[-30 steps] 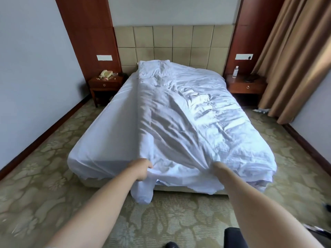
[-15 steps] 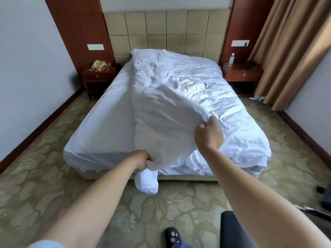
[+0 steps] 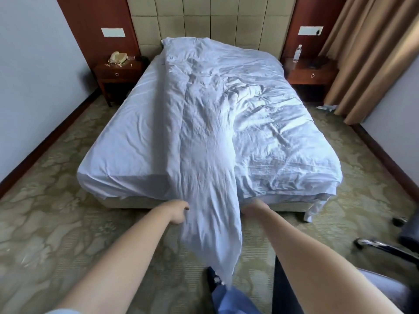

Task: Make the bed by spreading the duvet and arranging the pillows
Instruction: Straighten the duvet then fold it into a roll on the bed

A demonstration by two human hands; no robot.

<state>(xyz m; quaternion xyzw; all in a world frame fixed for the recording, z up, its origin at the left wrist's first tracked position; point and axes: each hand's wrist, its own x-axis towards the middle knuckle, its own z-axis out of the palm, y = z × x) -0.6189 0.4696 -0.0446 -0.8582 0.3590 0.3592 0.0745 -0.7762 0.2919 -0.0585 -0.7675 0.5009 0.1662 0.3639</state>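
Note:
A white duvet point(image 3: 260, 123) lies crumpled over the middle and right of the bed, with a long strip of it pulled off the foot and hanging toward the floor. My left hand point(image 3: 178, 210) grips the left edge of that strip below the bed's foot. My right hand point(image 3: 254, 206) holds the strip's right edge, its fingers partly hidden by the cloth. The left part of the bed point(image 3: 127, 150) shows only the white sheet. No pillow is visible.
A nightstand point(image 3: 118, 73) with a telephone stands left of the headboard, another nightstand point(image 3: 311, 72) with a water bottle to the right. Tan curtains point(image 3: 367, 55) hang at the right. An office chair base point(image 3: 385, 245) sits on the patterned carpet at the lower right.
My right hand dropped from above the bed to below its foot. Both hands pulled the duvet toward me, so a long strip now hangs off the end.

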